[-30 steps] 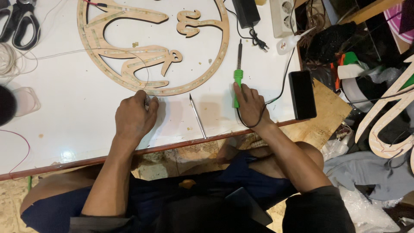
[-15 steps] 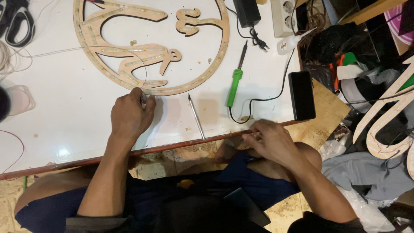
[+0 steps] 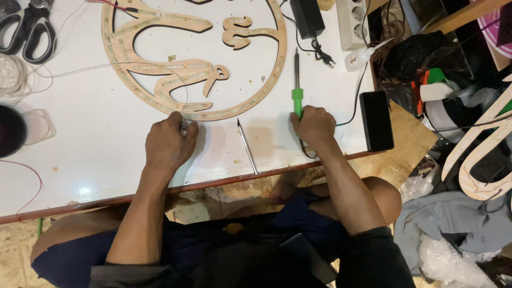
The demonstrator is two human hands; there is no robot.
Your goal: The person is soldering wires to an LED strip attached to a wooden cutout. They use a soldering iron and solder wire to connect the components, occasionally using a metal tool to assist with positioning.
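Soldering iron [image 3: 296, 96] lies on the white surface [image 3: 96, 160], green grip toward the person, dark metal tip pointing away. Right hand [image 3: 314, 125] is closed around the near end of the green grip, its cord looping off beside the wrist. Left hand [image 3: 168, 143] rests fist-like on the surface, fingers pinched on something small and metallic right at the near rim of the wooden ring [image 3: 194, 58]; can't tell exactly what it is, likely pinning the thin wire [image 3: 184, 90] that runs across the ring. A thin metal rod [image 3: 247, 146] lies loose between the two hands, touching neither. A black phone [image 3: 376, 120] sits at the surface's right edge, just beside the right hand. Farther out, the ring's wooden cut-out shapes carry light strips along their faces. Beyond that: a black power adapter [image 3: 306, 16], a white power strip [image 3: 356, 21] and, far left, black-handled scissors [image 3: 29, 29].
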